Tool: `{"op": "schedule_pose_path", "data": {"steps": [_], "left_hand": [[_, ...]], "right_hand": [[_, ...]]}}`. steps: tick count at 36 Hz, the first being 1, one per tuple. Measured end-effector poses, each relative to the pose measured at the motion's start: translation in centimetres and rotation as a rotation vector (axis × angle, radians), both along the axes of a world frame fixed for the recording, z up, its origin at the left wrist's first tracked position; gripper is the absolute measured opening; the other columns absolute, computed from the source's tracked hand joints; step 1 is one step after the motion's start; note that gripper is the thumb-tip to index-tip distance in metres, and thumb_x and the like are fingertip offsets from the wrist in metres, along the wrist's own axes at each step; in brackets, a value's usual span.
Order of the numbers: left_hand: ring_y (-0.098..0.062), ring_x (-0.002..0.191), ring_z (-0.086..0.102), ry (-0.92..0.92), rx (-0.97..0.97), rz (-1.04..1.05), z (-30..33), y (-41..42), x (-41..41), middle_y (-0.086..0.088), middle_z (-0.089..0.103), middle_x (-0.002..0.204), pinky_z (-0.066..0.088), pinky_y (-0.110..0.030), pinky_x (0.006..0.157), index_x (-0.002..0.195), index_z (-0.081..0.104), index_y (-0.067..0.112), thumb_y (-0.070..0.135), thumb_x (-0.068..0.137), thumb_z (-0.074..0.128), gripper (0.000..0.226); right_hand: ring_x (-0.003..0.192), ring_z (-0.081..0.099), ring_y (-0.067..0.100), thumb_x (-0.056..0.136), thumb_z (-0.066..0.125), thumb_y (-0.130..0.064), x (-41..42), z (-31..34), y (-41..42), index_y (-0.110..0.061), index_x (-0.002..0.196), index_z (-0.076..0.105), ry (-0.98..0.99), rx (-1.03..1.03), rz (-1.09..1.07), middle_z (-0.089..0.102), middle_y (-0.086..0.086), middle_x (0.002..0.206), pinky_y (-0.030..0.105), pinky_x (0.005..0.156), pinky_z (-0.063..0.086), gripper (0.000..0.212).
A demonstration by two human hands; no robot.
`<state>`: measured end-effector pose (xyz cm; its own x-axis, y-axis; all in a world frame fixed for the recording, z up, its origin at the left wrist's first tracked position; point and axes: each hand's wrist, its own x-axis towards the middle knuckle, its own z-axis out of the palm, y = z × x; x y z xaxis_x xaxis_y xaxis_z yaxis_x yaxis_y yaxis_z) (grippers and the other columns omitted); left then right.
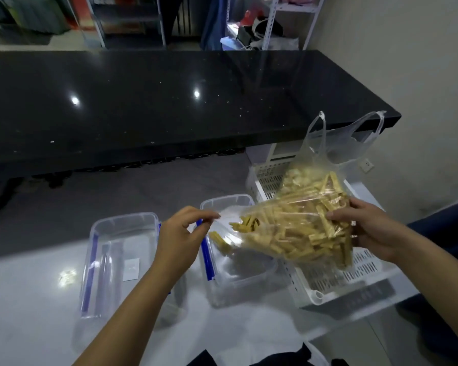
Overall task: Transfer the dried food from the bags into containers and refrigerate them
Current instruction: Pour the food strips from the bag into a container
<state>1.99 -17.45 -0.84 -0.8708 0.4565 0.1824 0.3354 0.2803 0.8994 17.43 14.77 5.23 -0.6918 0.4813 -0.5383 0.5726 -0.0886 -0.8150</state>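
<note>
A clear plastic bag (306,220) full of yellowish dried food sticks lies tilted, its mouth over a clear container (238,283) with blue clips. My right hand (373,231) grips the bag's bottom end from the right. My left hand (181,239) pinches the bag's open edge between thumb and fingers above the container's left rim. A few sticks (220,240) lie at the mouth, partly inside the container. A clear lid (117,260) with blue clips lies to the left on the white table.
A white perforated basket (336,276) sits under the bag on the right. An empty thin plastic bag (352,138) stands behind it. A black glossy counter (169,101) runs across the back. Metal shelving (270,22) stands behind the counter.
</note>
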Motion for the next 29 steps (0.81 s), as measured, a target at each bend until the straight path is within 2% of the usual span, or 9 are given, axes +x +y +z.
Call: {"op": "schedule_pose_path", "data": {"steps": [2, 5, 8, 11, 15, 19, 23, 26, 29], "left_hand": [[-0.002, 0.094, 0.065, 0.000, 0.012, 0.022, 0.2, 0.0, 0.0, 0.016, 0.070, 0.094, 0.050, -0.011, 0.081, 0.097, 0.075, 0.037, 0.011, 0.093, 0.066, 0.028], [-0.007, 0.098, 0.064, -0.040, -0.100, -0.049, 0.3, 0.5, 0.0, 0.011, 0.071, 0.096, 0.051, -0.023, 0.087, 0.098, 0.078, 0.026, 0.005, 0.093, 0.067, 0.024], [-0.008, 0.097, 0.064, -0.030, -0.095, -0.041, 0.4, 0.5, 0.3, 0.010, 0.071, 0.096, 0.052, -0.023, 0.086, 0.100, 0.078, 0.023, 0.005, 0.093, 0.067, 0.022], [-0.006, 0.093, 0.064, 0.027, -0.060, 0.020, 0.6, 0.3, 0.2, 0.014, 0.069, 0.093, 0.050, -0.019, 0.083, 0.102, 0.078, 0.025, 0.008, 0.093, 0.066, 0.022], [-0.007, 0.097, 0.061, 0.025, -0.156, -0.110, 0.8, 0.5, 0.0, 0.024, 0.063, 0.091, 0.050, -0.029, 0.090, 0.105, 0.077, 0.024, 0.006, 0.093, 0.067, 0.024], [-0.004, 0.095, 0.060, 0.074, -0.102, -0.072, 0.6, 0.7, -0.1, 0.022, 0.065, 0.090, 0.050, -0.029, 0.087, 0.100, 0.075, 0.033, 0.007, 0.094, 0.066, 0.028], [-0.004, 0.098, 0.061, -0.028, -0.137, -0.085, 0.4, 1.0, -0.1, 0.019, 0.066, 0.096, 0.052, -0.033, 0.092, 0.103, 0.071, 0.037, 0.007, 0.094, 0.065, 0.032], [-0.001, 0.097, 0.062, 0.080, -0.086, -0.101, 0.2, 1.1, 0.9, 0.030, 0.065, 0.094, 0.054, -0.037, 0.090, 0.111, 0.072, 0.035, 0.010, 0.094, 0.066, 0.031], [-0.001, 0.100, 0.061, 0.136, -0.077, -0.071, 0.0, 1.1, 1.4, 0.035, 0.063, 0.095, 0.048, -0.031, 0.091, 0.117, 0.063, 0.049, 0.020, 0.095, 0.063, 0.036]], "right_hand": [[0.093, 0.070, 0.033, 0.063, 0.083, -0.023, 0.0, 0.2, 0.3, -0.022, 0.115, 0.067, 0.005, 0.006, 0.015, 0.075, 0.009, 0.104, 0.043, 0.070, 0.057, 0.054], [0.096, 0.070, 0.033, 0.074, 0.081, -0.013, -0.2, 0.1, 0.4, -0.025, 0.114, 0.067, -0.041, 0.042, 0.021, 0.076, 0.008, 0.103, 0.043, 0.075, 0.056, 0.044], [0.091, 0.070, 0.030, 0.062, 0.085, -0.021, -0.4, 0.6, 0.4, -0.023, 0.113, 0.068, -0.031, 0.029, 0.037, 0.076, 0.008, 0.101, 0.041, 0.071, 0.056, 0.054], [0.090, 0.070, 0.030, 0.054, 0.086, -0.028, -0.3, 1.0, 0.8, -0.020, 0.115, 0.068, 0.014, 0.027, 0.045, 0.074, 0.012, 0.106, 0.042, 0.071, 0.056, 0.064], [0.088, 0.070, 0.034, 0.060, 0.083, -0.021, -0.5, 1.2, 0.8, -0.017, 0.113, 0.067, 0.005, 0.051, 0.057, 0.075, 0.014, 0.105, 0.047, 0.078, 0.056, 0.056], [0.083, 0.073, 0.029, 0.045, 0.088, -0.030, -1.0, 1.7, 0.9, -0.031, 0.097, 0.075, 0.075, 0.058, 0.061, 0.077, 0.008, 0.101, 0.041, 0.069, 0.056, 0.054], [0.078, 0.074, 0.027, 0.048, 0.087, -0.024, -1.2, 1.8, 0.6, -0.036, 0.089, 0.076, 0.111, 0.037, 0.080, 0.075, 0.013, 0.103, 0.037, 0.061, 0.057, 0.044], [0.082, 0.075, 0.026, 0.043, 0.092, -0.022, -1.4, 1.9, 0.6, -0.037, 0.093, 0.075, 0.136, 0.042, 0.106, 0.076, 0.008, 0.103, 0.039, 0.066, 0.057, 0.055], [0.085, 0.076, 0.024, 0.039, 0.096, -0.027, -1.4, 2.0, 0.5, -0.038, 0.101, 0.074, 0.157, 0.052, 0.144, 0.077, 0.001, 0.101, 0.035, 0.059, 0.058, 0.067]]}}
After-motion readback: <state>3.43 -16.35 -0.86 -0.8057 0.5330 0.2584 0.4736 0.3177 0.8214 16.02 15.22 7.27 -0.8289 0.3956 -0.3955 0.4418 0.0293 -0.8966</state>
